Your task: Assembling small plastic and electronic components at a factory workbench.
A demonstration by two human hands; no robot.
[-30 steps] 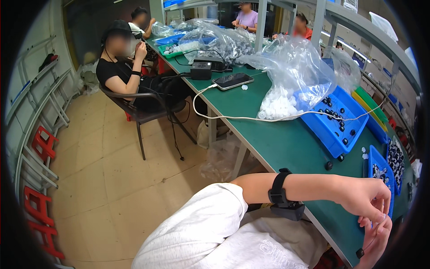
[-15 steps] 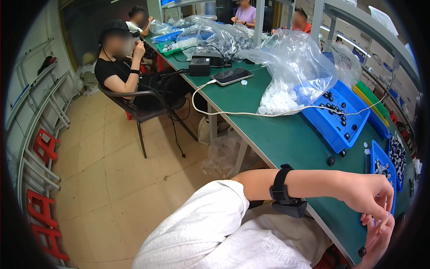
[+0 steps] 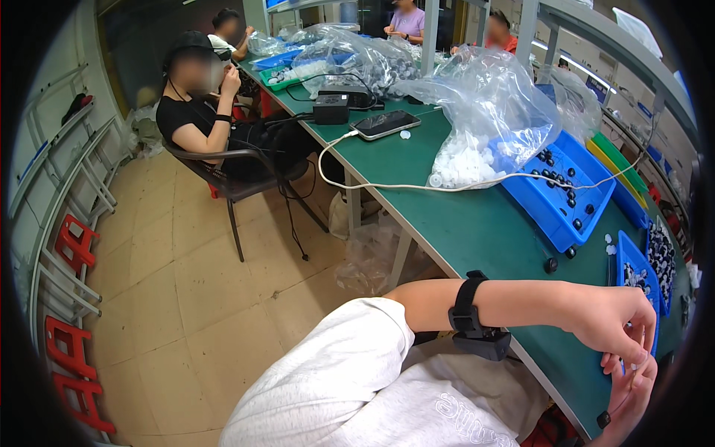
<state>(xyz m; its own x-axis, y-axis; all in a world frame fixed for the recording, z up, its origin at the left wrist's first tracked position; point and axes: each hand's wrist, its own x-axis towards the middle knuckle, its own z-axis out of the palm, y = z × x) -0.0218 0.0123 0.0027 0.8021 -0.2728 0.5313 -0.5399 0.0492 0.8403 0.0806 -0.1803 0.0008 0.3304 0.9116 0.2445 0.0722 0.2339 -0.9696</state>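
Observation:
At the lower right, my left hand is bent down with its fingers pinched together. Just below it, my right hand has closed fingers that meet those of the left. Between the fingertips shows something small and whitish with a thin pale stick-like line; its kind cannot be made out. A small black piece with a thin cord sits by my right wrist. Behind the hands stands a small blue tray with black and white pieces, partly hidden. My left forearm wears a black strap with a device.
On the green table lie a blue tray with round black parts, a clear bag of white pieces, a phone and a white cable. A seated person is at the left; others work farther back.
My fingers have shifted slightly around the small thing between them. Both arms stay in nearly the same place.

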